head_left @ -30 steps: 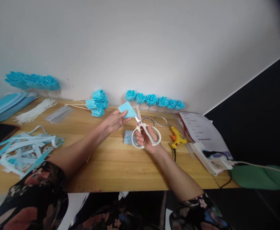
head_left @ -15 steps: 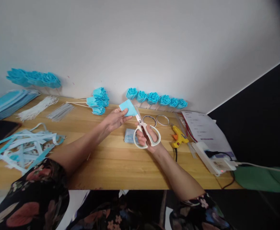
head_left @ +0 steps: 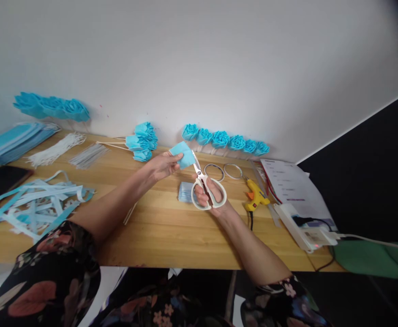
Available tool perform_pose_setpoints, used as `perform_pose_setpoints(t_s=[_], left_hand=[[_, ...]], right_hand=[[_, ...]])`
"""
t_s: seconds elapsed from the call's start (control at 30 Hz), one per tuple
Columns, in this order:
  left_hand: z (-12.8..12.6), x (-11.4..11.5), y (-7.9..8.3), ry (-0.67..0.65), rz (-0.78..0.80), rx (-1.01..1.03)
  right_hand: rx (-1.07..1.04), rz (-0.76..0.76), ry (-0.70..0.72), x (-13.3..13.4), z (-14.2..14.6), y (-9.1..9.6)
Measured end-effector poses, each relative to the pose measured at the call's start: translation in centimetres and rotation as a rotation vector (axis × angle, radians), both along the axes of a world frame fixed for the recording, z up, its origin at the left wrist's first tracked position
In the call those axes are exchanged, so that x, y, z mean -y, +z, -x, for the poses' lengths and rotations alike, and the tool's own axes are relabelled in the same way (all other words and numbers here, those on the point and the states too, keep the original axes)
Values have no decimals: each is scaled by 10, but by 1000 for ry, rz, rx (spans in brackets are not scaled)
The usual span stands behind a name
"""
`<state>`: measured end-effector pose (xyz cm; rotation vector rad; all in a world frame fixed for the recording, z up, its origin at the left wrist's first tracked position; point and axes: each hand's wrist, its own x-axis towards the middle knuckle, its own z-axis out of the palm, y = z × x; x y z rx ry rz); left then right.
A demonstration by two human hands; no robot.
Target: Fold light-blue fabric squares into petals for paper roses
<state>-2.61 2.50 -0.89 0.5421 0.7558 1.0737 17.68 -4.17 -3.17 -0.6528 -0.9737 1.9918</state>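
My left hand pinches a small blue square of mask fabric between thumb and fingers, held above the table. White-handled scissors are in my right hand, with fingers and thumb through the loops. The blades point up and away, and their tips meet the right edge of the square. Below, partly covered by the scissors and my right hand, a small stack of pale blue squares lies on the table.
Blue fabric flowers line the wall; more flowers lie on sticks. Cut strips, a phone, masks, white ear loops and thin wires sit left. Right are rings, a yellow glue gun and a power strip.
The scissor handles have come closer together, and the blades look narrower at the square's edge. My left hand keeps its pinch. The whole view has shifted slightly.
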Motion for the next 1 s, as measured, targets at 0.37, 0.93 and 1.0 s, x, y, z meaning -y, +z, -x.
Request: perform_pose_setpoints(t_s=[0.37, 0.93, 1.0], left_hand=[[-4, 9, 14, 39, -109, 11], [-10, 15, 15, -20, -155, -61], [-12, 18, 14, -48, -155, -63]], right_hand=[[35, -37, 22, 1, -2, 3], [27, -116, 108, 5, -3, 6], [31, -113, 98, 5, -4, 7]])
